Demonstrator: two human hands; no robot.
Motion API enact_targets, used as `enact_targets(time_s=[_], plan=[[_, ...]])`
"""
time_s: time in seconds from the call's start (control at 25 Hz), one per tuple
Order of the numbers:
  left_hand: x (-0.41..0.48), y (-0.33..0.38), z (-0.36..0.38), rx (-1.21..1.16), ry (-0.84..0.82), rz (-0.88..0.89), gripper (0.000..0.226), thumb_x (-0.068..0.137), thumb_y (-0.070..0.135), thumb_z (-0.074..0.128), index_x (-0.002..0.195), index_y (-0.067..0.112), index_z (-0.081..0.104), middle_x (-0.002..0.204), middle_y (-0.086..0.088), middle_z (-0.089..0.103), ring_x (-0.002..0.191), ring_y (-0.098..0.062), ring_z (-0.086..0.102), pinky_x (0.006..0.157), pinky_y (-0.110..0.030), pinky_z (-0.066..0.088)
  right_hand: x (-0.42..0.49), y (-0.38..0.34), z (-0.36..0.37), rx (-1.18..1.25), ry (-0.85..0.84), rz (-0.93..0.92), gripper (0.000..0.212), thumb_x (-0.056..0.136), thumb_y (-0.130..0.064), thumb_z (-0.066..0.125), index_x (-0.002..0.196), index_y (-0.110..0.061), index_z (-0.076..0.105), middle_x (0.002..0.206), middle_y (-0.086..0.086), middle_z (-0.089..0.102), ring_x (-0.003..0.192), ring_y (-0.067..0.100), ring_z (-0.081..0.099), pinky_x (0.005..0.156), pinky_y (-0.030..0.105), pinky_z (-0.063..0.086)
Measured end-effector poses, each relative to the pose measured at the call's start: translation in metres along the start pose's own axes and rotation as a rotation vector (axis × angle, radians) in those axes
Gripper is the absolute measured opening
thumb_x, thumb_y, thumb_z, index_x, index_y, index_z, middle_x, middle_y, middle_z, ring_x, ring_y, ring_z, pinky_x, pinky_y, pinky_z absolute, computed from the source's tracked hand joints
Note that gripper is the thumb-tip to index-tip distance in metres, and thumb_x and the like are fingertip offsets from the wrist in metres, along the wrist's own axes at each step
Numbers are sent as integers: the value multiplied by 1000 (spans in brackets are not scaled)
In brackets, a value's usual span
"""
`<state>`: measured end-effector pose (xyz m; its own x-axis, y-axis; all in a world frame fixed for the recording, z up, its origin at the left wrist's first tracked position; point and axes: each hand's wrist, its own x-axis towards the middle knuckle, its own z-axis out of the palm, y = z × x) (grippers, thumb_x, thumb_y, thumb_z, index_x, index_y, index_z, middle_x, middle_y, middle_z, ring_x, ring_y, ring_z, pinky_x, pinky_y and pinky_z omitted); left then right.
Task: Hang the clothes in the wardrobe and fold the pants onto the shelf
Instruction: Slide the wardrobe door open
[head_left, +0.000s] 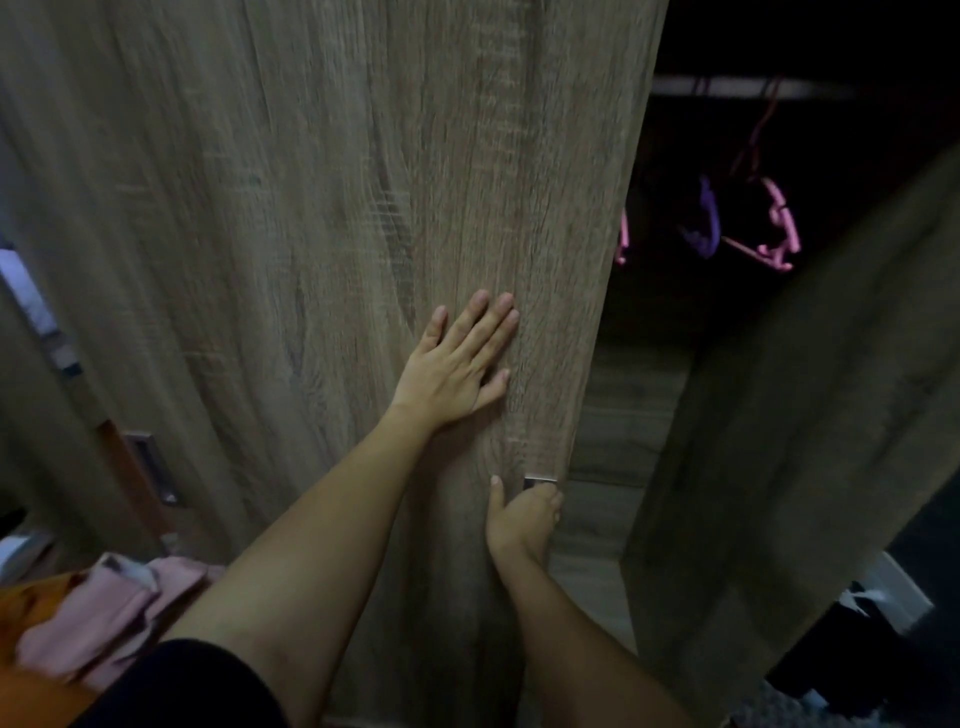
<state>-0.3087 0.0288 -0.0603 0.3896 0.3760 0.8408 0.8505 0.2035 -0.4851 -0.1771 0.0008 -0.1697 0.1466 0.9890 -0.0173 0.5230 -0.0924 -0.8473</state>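
Fingers (488, 332) of the left hand (457, 364) lie spread and flat against the wood-grain wardrobe door (311, 208) near the centre of the frame, gripping nothing, the thumb angled out toward the door's right edge. Below it, in the lower middle, the right hand (524, 519) curls around that same edge just under a small metal handle (540, 482); its thumb rests on the door face while the other fingers wrap behind the edge out of sight, so the hand is closed on the door. Both forearms run down toward the bottom of the frame, with a dark sleeve (197, 691) at the lower left. To the right of the fingers, the wardrobe interior (727, 338) shows as a dark opening in the upper right, where pink hangers (774, 228) and a purple hanger (706, 218) hang from a rail (753, 85), well apart from either hand. A second door panel (805, 415) stands angled on the far right. The clothes (114, 613), a pink heap on something orange, lie in the lower left corner, well away from both hands and untouched. Motion blur softens the finer details.
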Motion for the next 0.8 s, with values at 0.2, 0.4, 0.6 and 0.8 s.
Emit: enact_targets(time_s=[0.2, 0.4, 0.6, 0.8], plan=[[-36, -57, -4, 21, -53, -28, 73, 94, 50, 31, 150, 15, -1, 157, 1, -17, 145, -17, -12, 111, -45, 1, -34, -34, 48, 35, -53, 20, 60, 84, -38, 63, 119, 6, 41, 130, 24, 43, 119, 40, 45, 96, 40, 39], [-65, -105, -9, 39, -94, -70, 72, 96, 51, 27, 150, 16, -5, 157, 3, -19, 145, -16, -14, 111, -44, 0, -60, -58, 90, 32, -92, 24, 62, 84, -40, 63, 119, 7, 40, 130, 25, 42, 121, 40, 44, 100, 41, 37], [-88, -141, -15, -11, -158, -102, 68, 97, 52, 21, 149, 20, -8, 156, 7, -22, 144, -12, -16, 112, -42, 2, -78, -75, 124, 28, -129, 20, 65, 84, -41, 62, 120, 8, 39, 131, 27, 41, 122, 41, 42, 103, 43, 34], [-105, -169, -19, -3, -208, -128, 67, 97, 52, 19, 148, 21, -12, 155, 8, -25, 143, -12, -18, 113, -41, 2, -92, -89, 152, 23, -147, -2, 67, 84, -41, 61, 121, 10, 37, 130, 27, 41, 122, 42, 40, 105, 47, 34]])
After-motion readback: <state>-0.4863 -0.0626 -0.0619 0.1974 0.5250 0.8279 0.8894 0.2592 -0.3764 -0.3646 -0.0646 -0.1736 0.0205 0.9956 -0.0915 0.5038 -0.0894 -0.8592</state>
